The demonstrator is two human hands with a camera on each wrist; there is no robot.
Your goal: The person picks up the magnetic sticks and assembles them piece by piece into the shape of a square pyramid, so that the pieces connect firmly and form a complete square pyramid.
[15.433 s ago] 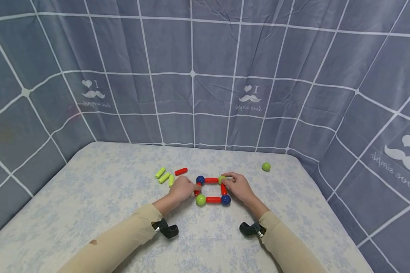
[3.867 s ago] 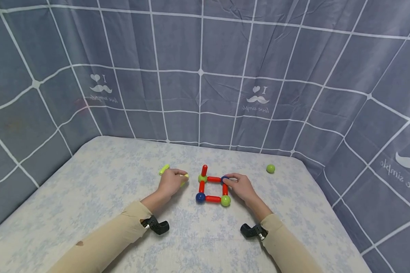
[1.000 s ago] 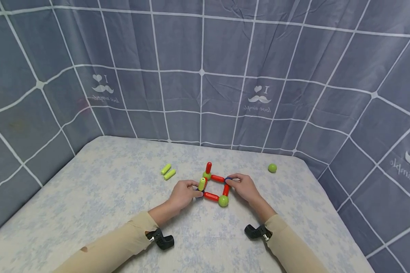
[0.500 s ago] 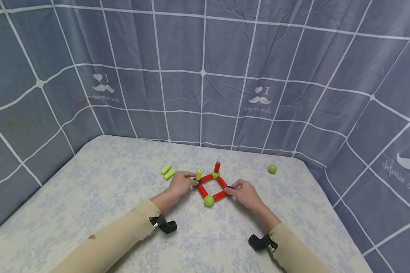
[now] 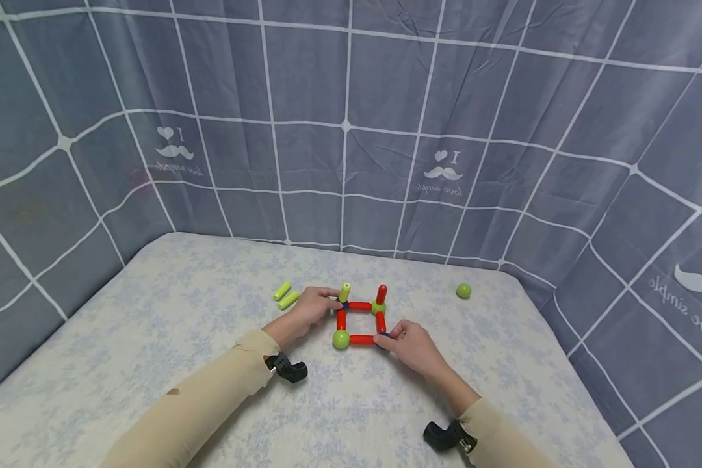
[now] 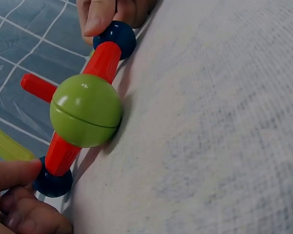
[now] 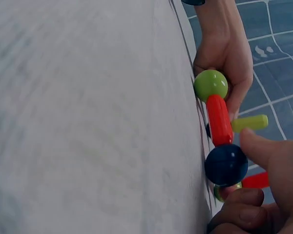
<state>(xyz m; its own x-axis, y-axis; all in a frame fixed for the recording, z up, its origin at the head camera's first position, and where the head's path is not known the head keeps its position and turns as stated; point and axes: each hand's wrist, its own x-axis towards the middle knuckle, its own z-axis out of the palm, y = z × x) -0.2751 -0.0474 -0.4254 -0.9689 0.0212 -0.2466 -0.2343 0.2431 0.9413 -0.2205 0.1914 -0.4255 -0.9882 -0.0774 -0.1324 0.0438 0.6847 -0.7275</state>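
Observation:
A square of red rods [image 5: 361,306] joined by balls lies on the table. My left hand [image 5: 335,304] pinches the back-left blue ball [image 6: 52,183], which carries an upright yellow-green rod [image 5: 345,292]. My right hand [image 5: 384,337] pinches the front-right blue ball [image 7: 226,165]. A green ball [image 5: 340,338] sits at the front-left corner. Another green ball [image 5: 377,307] at the back right carries an upright red rod [image 5: 381,294]. The left wrist view shows the front green ball [image 6: 86,117] close up, with a red rod [image 6: 103,61] leading to the right hand's blue ball [image 6: 115,39].
Two loose yellow-green rods [image 5: 285,295] lie left of the square. A loose green ball [image 5: 463,290] rests to the back right. The pale floral tabletop [image 5: 152,338] is walled in by a grey checked cloth [image 5: 351,130] on three sides.
Both hands have turned the square clockwise on the table: my right hand's blue corner came from back right to front right, my left hand's from front left to back left. Earlier, upright rods were added.

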